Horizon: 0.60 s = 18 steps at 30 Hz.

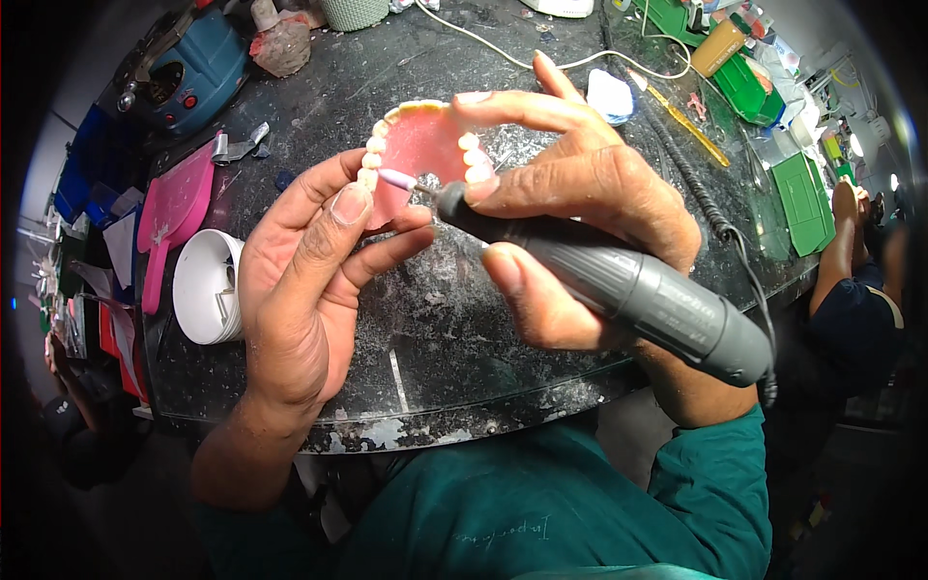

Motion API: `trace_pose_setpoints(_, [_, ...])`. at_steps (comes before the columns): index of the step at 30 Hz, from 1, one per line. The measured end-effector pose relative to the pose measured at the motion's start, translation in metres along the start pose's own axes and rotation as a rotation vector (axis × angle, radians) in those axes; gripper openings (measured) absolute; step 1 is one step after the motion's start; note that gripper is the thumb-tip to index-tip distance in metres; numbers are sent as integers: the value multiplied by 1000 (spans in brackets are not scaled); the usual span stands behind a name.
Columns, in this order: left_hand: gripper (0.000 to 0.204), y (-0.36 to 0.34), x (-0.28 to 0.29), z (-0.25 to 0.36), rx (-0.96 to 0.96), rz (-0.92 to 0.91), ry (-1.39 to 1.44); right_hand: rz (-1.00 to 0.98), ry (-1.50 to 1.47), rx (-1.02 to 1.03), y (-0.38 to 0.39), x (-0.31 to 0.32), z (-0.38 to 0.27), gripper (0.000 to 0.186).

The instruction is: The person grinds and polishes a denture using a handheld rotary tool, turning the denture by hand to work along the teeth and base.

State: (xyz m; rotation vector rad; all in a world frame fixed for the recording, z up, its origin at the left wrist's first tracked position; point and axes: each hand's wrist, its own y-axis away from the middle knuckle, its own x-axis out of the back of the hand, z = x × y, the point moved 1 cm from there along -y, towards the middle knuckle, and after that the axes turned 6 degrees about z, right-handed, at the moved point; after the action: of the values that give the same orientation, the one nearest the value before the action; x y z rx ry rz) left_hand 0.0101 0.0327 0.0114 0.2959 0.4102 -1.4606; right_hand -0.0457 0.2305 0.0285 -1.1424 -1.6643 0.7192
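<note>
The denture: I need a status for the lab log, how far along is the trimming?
Done: teeth are set in the pink denture. In hand: left hand holds it while right hand puts the handpiece and its pink burr against the base. What remains cannot be judged; dust covers the bench.

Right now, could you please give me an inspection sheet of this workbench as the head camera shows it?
Surface: dark worktop, dusty, scratched, edge chipped.
Job's things: pink denture with a tooth row; grey rotary handpiece, its pale burr at the denture's inner side.
Clutter: white round container, pink tray, blue machine, green trays, yellow tool.
Grippers: left hand holds the denture; right hand grips the handpiece and steadies the denture.
Cables: black coiled cord from the handpiece; white cable across the top.
Surroundings: another person's arm at the right.
</note>
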Motion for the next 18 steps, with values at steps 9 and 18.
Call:
trace_pose_setpoints(9, [37,1,-2,2,14,-2,11,-24,45,39,-2,1,-1,28])
trace_pose_setpoints(18, [37,1,-2,1,21,2,5,-5,9,-2,-1,-1,-2,27])
